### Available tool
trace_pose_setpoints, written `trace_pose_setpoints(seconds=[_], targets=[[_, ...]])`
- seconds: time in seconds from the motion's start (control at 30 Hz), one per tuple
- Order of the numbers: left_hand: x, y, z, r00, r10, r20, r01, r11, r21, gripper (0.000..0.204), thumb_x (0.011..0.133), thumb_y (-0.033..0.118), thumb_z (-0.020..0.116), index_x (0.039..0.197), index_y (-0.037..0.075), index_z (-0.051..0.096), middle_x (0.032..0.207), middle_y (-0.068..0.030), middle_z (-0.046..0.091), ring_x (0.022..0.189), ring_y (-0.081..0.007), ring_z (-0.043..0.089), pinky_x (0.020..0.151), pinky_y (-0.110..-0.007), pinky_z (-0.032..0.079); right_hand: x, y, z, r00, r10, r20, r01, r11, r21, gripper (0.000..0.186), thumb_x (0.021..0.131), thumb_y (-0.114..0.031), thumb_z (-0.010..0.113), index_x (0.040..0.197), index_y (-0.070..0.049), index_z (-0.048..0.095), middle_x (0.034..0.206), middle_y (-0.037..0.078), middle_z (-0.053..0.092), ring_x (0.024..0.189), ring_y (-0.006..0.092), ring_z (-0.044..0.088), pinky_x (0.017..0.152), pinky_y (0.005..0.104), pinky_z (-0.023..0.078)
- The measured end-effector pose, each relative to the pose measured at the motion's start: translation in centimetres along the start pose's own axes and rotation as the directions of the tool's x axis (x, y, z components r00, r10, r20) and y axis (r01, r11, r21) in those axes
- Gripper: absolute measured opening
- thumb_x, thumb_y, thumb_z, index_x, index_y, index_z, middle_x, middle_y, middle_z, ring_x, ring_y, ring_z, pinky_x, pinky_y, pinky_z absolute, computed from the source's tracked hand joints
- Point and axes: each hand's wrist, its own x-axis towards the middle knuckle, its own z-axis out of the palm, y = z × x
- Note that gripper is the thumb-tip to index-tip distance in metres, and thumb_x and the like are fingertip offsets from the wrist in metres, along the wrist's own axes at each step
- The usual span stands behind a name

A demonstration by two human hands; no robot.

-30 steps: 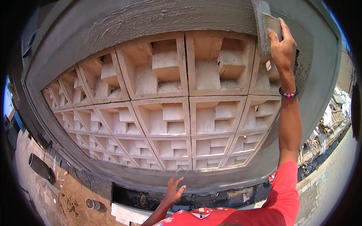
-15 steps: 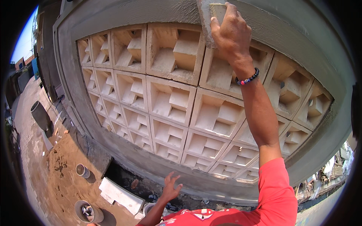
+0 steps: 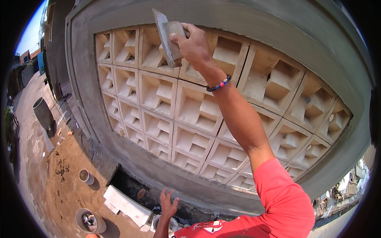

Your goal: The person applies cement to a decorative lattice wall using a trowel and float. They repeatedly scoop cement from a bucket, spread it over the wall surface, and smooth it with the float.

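My right hand (image 3: pixel 194 44) is raised, its fingers wrapped round the block grip of a grey, mortar-smeared plastering float (image 3: pixel 162 37). The float is tilted nearly edge-on in front of the top row of pale breeze blocks (image 3: pixel 158 93), near the lower edge of the wet grey plaster band (image 3: pixel 222 14). Whether it touches the wall I cannot tell. Low in the picture, my left hand (image 3: pixel 168 203) hangs with its fingers apart and nothing in it, in front of the wall's foot.
A dark trench (image 3: pixel 131 186) runs along the wall's foot, with a white slab (image 3: pixel 127 204) beside it. On the sandy ground stand a bucket with things inside (image 3: pixel 101 225), a smaller bucket (image 3: pixel 90 179) and a tall dark container (image 3: pixel 43 115). Rubble (image 3: pixel 345 186) lies at the far right.
My right hand has moved left and slightly down with the float, off the upper plaster band, and the float has turned more edge-on. My left hand has shifted slightly left and down.
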Motion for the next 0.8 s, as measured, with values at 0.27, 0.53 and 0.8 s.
trace_pose_setpoints(seconds=[0.27, 0.53, 0.8], targets=[[0.4, -1.0, 0.8, 0.994, 0.048, 0.097, -0.050, 0.999, 0.018, 0.047, 0.076, 0.016, 0.068, 0.120, 0.004, 0.056, 0.136, -0.0244, 0.037, 0.125, -0.0411, 0.037, 0.104, -0.047, 0.030, -8.5, -0.9, -13.7, 0.981, -0.021, 0.195, -0.181, 0.284, 0.941, 0.032, 0.096, -0.015, 0.040, 0.116, 0.006, 0.053, 0.109, 0.016, 0.062, 0.096, 0.0250, 0.063, 0.085, 0.0402, 0.054], [4.5, 3.7, 3.4, 0.929, 0.180, 0.322, -0.155, 0.983, -0.102, 0.047, 0.077, 0.012, 0.067, 0.122, 0.003, 0.054, 0.140, -0.0247, 0.033, 0.130, -0.0414, 0.031, 0.107, -0.047, 0.026, -20.1, -3.5, -28.4, 0.981, -0.072, -0.181, 0.195, 0.413, 0.889, 0.038, 0.097, -0.020, 0.037, 0.123, 0.006, 0.050, 0.120, 0.019, 0.058, 0.103, 0.0303, 0.061, 0.091, 0.0449, 0.051], [6.6, 6.4, 8.3, 0.808, 0.275, 0.520, -0.277, 0.958, -0.076, 0.047, 0.077, 0.010, 0.068, 0.121, 0.002, 0.054, 0.142, -0.0219, 0.032, 0.131, -0.0400, 0.032, 0.106, -0.045, 0.028, -33.7, -10.1, -51.2, 0.808, -0.016, -0.589, 0.284, 0.887, 0.365, 0.036, 0.096, -0.020, 0.045, 0.123, 0.003, 0.050, 0.122, 0.016, 0.058, 0.104, 0.0277, 0.062, 0.089, 0.0432, 0.052]])
